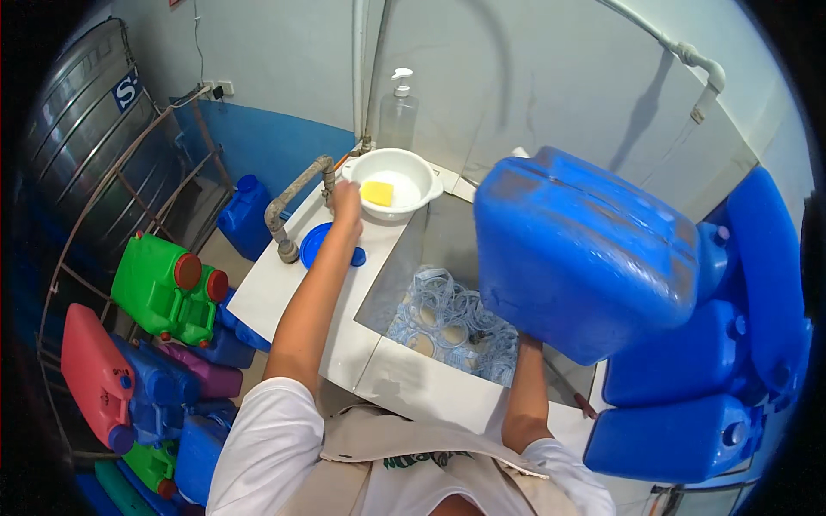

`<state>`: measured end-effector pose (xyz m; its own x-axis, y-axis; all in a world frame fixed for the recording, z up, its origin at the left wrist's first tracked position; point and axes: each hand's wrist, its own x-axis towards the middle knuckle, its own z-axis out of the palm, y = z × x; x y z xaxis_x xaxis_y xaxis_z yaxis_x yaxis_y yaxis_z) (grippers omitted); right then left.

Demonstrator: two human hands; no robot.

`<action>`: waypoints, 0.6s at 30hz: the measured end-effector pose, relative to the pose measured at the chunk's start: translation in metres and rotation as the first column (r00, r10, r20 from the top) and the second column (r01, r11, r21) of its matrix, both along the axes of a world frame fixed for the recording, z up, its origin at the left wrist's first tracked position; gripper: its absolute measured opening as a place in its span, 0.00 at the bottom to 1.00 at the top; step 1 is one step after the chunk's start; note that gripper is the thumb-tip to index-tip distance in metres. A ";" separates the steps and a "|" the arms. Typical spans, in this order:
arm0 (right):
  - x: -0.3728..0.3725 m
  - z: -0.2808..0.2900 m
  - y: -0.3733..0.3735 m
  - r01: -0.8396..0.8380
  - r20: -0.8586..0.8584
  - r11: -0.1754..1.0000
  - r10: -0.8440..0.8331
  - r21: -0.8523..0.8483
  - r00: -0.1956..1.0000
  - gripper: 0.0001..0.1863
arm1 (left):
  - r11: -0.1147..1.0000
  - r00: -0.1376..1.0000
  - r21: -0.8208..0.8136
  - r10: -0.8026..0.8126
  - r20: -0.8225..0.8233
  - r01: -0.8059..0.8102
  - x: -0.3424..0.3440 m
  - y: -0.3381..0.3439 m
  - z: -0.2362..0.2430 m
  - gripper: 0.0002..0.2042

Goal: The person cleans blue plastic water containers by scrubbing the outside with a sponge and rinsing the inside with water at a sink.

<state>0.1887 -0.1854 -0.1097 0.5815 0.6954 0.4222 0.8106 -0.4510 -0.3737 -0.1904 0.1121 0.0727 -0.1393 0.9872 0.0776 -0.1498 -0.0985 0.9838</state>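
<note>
My left hand (pixel 346 205), fingers curled, is at the pipe tap (pixel 299 193), beside a white basin (pixel 408 200) holding a yellow sponge (pixel 378 193); what its fingers hold is unclear. A blue lid (pixel 317 239) lies beneath that arm on the tiled counter (pixel 271 310). My right hand (pixel 530 342), mostly hidden, supports a big scuffed blue jerrycan (pixel 585 249), tilted over the right part of the sink (pixel 379 301). Clear, bluish ring-like items (pixel 434 322), too tangled to identify, fill the sink bottom. A clear pump bottle (pixel 398 116) stands behind the basin.
Several blue jerrycans (pixel 667 434) are stacked at right. At lower left are several coloured ones, including green (pixel 151 275) and red (pixel 95 370), beside a metal frame (pixel 73 245). A large steel tank (pixel 77 129) stands at left. A wall pipe (pixel 650 34) runs above the sink.
</note>
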 end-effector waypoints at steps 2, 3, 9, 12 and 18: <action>0.006 -0.007 -0.021 0.059 0.086 0.997 -0.055 -0.044 0.995 0.27 | 0.967 0.997 -0.240 -0.080 0.022 0.083 0.012 0.002 -0.013 0.09; 0.006 -0.011 -0.026 0.082 0.125 0.995 -0.074 -0.062 0.989 0.27 | 0.942 0.990 -0.319 -0.075 0.118 0.109 0.019 0.003 -0.017 0.08; 0.009 -0.028 -0.053 0.165 0.281 0.976 -0.120 -0.143 0.952 0.28 | 0.793 0.959 -0.544 -0.193 0.205 0.276 0.031 0.013 -0.028 0.09; -0.009 -0.023 -0.030 0.117 0.316 0.985 -0.072 -0.126 0.946 0.29 | 0.810 0.868 -0.447 -0.144 0.475 0.379 -0.033 0.057 -0.014 0.07; -0.001 -0.029 -0.046 0.159 0.384 0.974 -0.087 -0.161 0.919 0.30 | 0.873 0.788 -0.396 0.023 0.615 0.283 -0.009 0.045 0.002 0.05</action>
